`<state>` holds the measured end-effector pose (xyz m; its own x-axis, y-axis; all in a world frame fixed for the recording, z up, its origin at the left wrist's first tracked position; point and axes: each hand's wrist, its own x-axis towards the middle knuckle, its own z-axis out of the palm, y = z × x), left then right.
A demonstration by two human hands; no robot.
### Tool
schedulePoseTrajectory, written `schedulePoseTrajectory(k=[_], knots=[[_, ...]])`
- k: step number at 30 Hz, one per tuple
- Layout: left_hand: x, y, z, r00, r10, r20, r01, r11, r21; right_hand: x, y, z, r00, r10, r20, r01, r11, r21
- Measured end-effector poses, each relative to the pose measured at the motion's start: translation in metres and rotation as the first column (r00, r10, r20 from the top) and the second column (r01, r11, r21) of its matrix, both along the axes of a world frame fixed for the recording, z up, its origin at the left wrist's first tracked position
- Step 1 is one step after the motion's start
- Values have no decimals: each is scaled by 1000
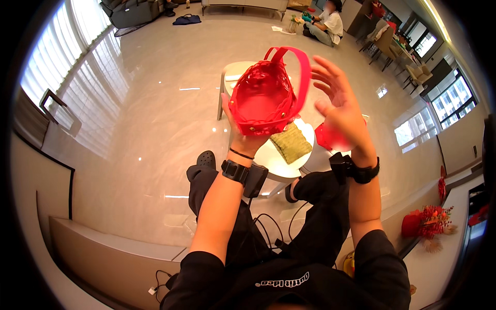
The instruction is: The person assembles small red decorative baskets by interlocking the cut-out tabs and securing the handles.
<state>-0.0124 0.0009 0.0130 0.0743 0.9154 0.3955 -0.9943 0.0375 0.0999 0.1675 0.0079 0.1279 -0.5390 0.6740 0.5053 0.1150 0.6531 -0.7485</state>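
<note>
A red woven basket with a flat looped handle is held up in front of me, tilted so its inside shows. My left hand grips it from the lower left, with the thumb along its side; the other fingers are mostly hidden beneath. My right hand is raised just right of the handle, apart from it. Its fingers are spread with nothing between them, and part of it is blurred. Below the basket, a folded green knitted cloth lies on a round white table.
Another red item sits partly hidden behind my right hand. Black cables hang between my legs. At the right stands a red vase with red sprays. Far off, a person sits on the floor beside flowers; dining chairs stand right.
</note>
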Motion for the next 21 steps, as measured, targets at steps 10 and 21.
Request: schedulePoseTrajectory(k=[10,21], knots=[[0,5,-12,982,166,-90,-164,986,29,-17,-30,4,963,4,271,-71,969,238],[-18,16,-16,539,621,-569,-497,780,381,20,-3,18,807,-279,521,-185,719,670]])
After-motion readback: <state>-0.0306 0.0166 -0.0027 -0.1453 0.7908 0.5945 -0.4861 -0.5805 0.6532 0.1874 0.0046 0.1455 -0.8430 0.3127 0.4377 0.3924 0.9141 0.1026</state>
